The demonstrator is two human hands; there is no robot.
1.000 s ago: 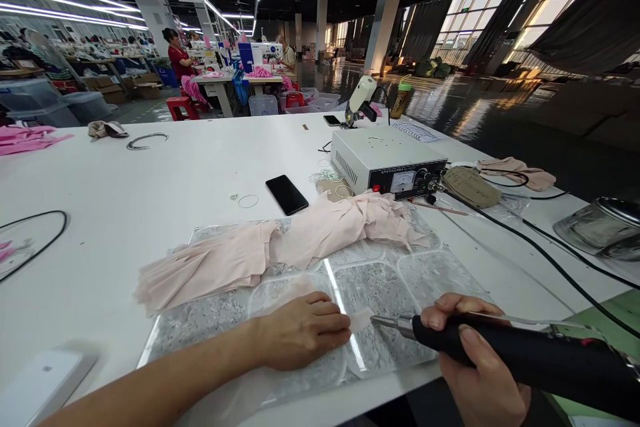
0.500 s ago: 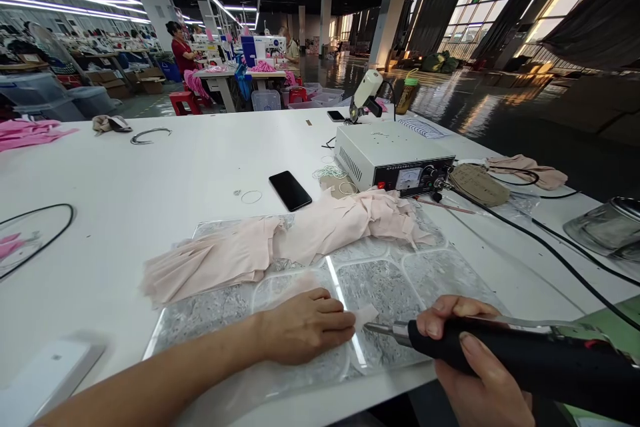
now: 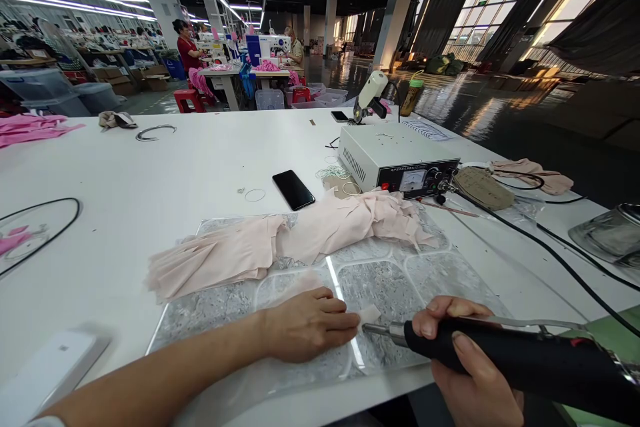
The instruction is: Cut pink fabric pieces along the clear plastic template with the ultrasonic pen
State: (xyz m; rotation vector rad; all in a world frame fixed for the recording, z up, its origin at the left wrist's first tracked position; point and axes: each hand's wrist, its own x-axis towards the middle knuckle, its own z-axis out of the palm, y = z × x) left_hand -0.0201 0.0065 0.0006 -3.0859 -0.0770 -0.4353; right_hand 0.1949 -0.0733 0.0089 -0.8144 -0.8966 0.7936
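My left hand (image 3: pixel 313 325) lies palm down with fingers pressed together over a small pale pink fabric piece (image 3: pixel 371 313), pinning it on a grey marble-patterned mat (image 3: pixel 375 280). A corner of the fabric shows past the fingertips; more of it is hidden under the hand. In my right hand (image 3: pixel 470 353), closed round its black body, is a handheld ultrasonic tool (image 3: pixel 500 357) with a metal tip. That tip points left and sits at the fabric's edge, close to my left fingertips. Stacked pale pink fabric pieces (image 3: pixel 325 230) stretch across the mat's far part.
A grey control box (image 3: pixel 395 157) with a dial stands behind the fabric, its black cable (image 3: pixel 540 237) running right. On the white table (image 3: pixel 210 160) are a phone (image 3: pixel 294 189), a white box (image 3: pixel 55 373) and a glass jar (image 3: pixel 607 233). People sew far off.
The tool's tip has shifted slightly left, nearer to my left fingertips. My left hand stays almost in place on the fabric. The whole view has moved a little.
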